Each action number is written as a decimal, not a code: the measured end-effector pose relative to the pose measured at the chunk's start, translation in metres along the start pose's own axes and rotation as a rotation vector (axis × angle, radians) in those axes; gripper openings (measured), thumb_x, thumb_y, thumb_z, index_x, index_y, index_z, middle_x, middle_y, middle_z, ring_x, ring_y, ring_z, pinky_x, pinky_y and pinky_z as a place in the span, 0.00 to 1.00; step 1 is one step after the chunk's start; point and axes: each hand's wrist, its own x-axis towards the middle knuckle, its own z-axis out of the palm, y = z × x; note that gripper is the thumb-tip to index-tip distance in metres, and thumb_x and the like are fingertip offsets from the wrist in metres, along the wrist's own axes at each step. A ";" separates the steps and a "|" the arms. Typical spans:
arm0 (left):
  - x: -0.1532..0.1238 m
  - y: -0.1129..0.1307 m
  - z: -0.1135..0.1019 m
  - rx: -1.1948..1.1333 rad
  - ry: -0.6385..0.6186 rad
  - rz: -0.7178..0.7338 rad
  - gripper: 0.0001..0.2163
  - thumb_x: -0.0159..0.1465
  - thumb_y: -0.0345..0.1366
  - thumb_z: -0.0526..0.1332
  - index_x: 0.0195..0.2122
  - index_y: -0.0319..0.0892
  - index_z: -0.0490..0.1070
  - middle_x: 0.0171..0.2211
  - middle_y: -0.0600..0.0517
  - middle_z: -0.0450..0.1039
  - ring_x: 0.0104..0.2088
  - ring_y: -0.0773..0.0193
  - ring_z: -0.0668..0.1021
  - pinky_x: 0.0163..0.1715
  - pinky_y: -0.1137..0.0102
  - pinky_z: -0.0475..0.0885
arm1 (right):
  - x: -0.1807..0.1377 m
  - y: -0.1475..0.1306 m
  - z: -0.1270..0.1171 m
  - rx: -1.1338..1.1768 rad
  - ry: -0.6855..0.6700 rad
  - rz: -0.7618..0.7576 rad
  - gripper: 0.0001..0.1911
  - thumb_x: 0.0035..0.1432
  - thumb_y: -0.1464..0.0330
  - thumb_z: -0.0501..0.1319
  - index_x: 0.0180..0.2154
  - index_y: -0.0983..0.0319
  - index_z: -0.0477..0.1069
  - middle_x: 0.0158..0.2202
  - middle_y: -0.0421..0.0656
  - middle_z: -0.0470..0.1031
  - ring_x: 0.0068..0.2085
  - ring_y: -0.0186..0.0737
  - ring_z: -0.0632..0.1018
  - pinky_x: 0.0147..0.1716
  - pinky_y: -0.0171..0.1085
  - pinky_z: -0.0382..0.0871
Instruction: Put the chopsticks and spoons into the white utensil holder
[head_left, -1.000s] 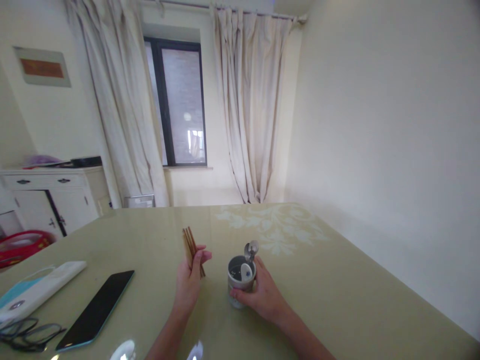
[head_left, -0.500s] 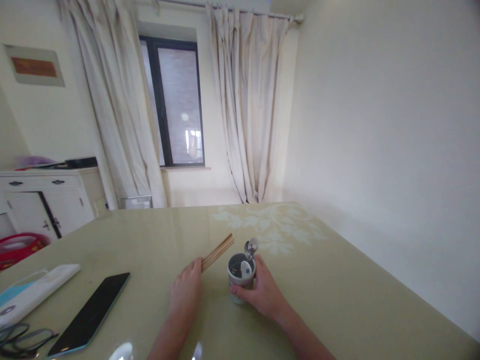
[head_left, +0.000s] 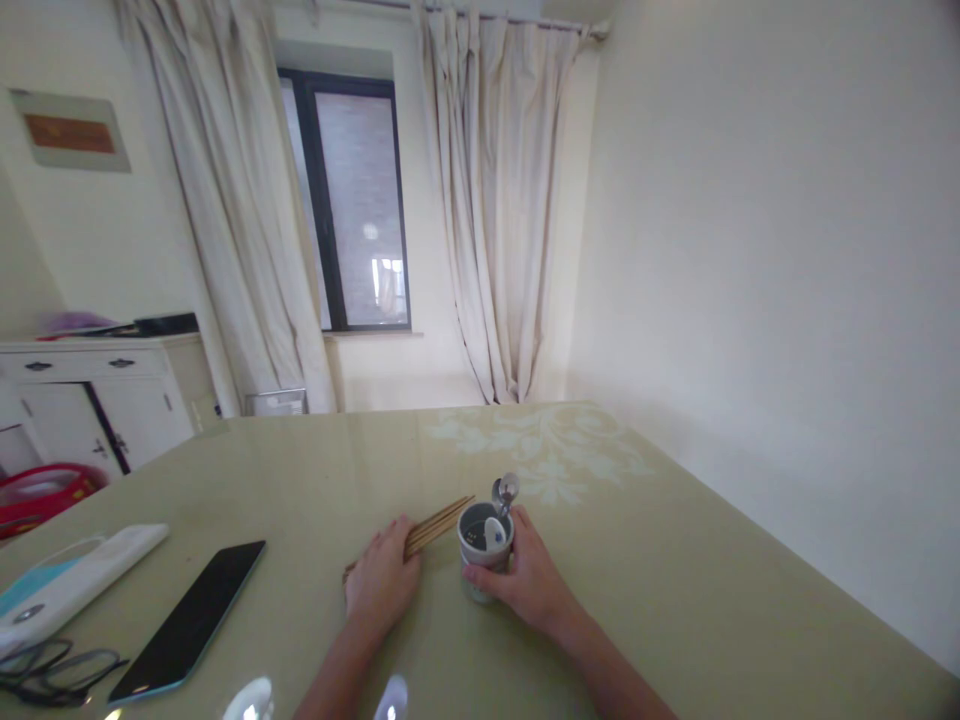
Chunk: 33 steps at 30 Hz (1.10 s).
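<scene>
A bundle of brown wooden chopsticks point(head_left: 442, 522) lies almost flat on the pale green table point(head_left: 675, 560), tips pointing toward the cup. My left hand point(head_left: 384, 582) rests over their near end, fingers curled down on them. My right hand point(head_left: 525, 580) is wrapped round a small grey cup point(head_left: 484, 548). A metal spoon point(head_left: 504, 493) and a white spoon stand in the cup.
A dark phone point(head_left: 191, 620) lies at the left, with a white case point(head_left: 75, 580) and black glasses point(head_left: 52, 670) beyond it. A white cabinet point(head_left: 97, 400) and a red basin point(head_left: 37, 492) stand left of the table. The wall runs close along the table's right side.
My left hand has swung the chopsticks from upright to pointing right and lowered them onto the table. My right hand has stayed on the cup.
</scene>
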 end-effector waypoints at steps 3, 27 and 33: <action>0.000 0.000 0.003 0.045 0.001 0.102 0.31 0.71 0.46 0.53 0.73 0.39 0.63 0.75 0.42 0.59 0.74 0.46 0.66 0.72 0.49 0.61 | 0.000 0.000 0.000 0.011 0.007 0.004 0.32 0.44 0.60 0.82 0.50 0.61 0.78 0.48 0.48 0.78 0.51 0.57 0.79 0.56 0.52 0.72; -0.019 0.030 -0.001 -0.882 0.066 0.307 0.27 0.77 0.53 0.45 0.65 0.45 0.71 0.63 0.43 0.77 0.65 0.51 0.76 0.70 0.50 0.65 | 0.004 -0.026 -0.021 0.364 -0.031 0.078 0.32 0.63 0.43 0.67 0.56 0.58 0.77 0.52 0.49 0.81 0.54 0.55 0.79 0.55 0.49 0.71; -0.048 0.057 -0.005 -1.241 -0.169 0.367 0.27 0.70 0.58 0.62 0.62 0.45 0.73 0.64 0.42 0.76 0.65 0.46 0.76 0.64 0.54 0.72 | 0.009 -0.035 -0.015 0.460 0.201 0.185 0.23 0.55 0.49 0.75 0.39 0.61 0.81 0.38 0.46 0.83 0.40 0.49 0.81 0.40 0.42 0.75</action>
